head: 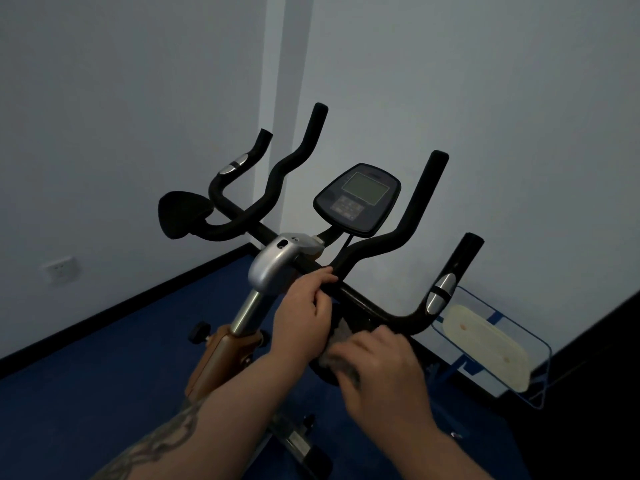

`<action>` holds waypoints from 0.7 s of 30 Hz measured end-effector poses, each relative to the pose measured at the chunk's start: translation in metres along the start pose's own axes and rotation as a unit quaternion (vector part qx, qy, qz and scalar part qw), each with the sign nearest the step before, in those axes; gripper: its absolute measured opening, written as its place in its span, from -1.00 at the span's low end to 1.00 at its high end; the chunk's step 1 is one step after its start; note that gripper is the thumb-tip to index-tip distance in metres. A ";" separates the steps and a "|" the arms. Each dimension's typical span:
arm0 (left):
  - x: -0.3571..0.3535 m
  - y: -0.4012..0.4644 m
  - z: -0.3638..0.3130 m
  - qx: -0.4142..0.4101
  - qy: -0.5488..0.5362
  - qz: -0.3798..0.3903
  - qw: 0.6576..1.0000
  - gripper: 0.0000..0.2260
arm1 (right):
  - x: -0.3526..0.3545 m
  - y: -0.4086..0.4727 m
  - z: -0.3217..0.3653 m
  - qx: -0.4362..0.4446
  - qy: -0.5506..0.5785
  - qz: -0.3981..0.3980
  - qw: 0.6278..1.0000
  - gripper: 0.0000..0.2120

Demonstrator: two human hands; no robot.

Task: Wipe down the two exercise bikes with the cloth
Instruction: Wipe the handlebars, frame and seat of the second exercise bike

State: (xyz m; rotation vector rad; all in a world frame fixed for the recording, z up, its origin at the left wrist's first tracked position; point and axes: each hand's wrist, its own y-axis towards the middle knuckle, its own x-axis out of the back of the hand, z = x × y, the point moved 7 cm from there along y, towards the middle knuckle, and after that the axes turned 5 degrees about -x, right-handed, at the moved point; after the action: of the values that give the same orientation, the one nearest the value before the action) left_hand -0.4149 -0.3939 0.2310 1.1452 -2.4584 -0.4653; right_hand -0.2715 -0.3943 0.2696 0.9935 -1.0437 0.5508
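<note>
Right hand (377,362) clutched grey cloth (341,365) against black handlebar (374,306), left hand (304,310) beside it gripped the bar, console (356,199) beyond, its writing unreadable.

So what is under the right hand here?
A grey cloth shows under the right hand, pressed against the black handlebar. The hand covers most of the cloth, so the surface beneath is hidden.

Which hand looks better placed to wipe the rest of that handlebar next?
The right hand, probably: it holds the grey cloth against the handlebar. The left hand grips the bar near the silver stem, seemingly steadying it, without cloth.
</note>
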 end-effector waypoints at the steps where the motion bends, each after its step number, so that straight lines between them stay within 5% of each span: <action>1: 0.000 0.001 0.000 -0.004 0.002 -0.002 1.000 -0.72 | -0.002 -0.001 0.006 0.029 -0.006 0.020 0.999 -0.77; 3: 0.000 0.001 0.002 -0.006 0.003 0.002 1.000 -0.72 | 0.006 0.010 0.003 0.034 -0.007 0.026 0.999 -0.83; 7: 0.000 0.000 0.002 -0.009 0.004 0.001 1.000 -0.72 | 0.041 0.043 -0.029 -0.097 0.017 -0.079 0.992 -0.86; 9: 0.000 0.001 0.002 -0.007 0.008 0.002 1.000 -0.72 | 0.032 0.048 -0.030 -0.121 -0.005 -0.058 0.991 -0.87; 18: -0.001 0.001 0.004 0.001 -0.009 0.001 1.000 -0.70 | 0.003 0.015 -0.006 0.000 0.001 -0.013 1.000 -0.82; 21: -0.002 0.001 0.006 -0.003 -0.010 0.005 1.000 -0.70 | 0.006 0.036 -0.023 -0.063 0.061 -0.026 0.996 -0.84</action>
State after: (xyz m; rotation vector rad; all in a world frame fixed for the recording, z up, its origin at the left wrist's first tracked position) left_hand -0.4174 -0.3914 0.2255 1.1302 -2.4772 -0.4815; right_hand -0.2865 -0.3580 0.2866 0.8620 -0.9296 0.4904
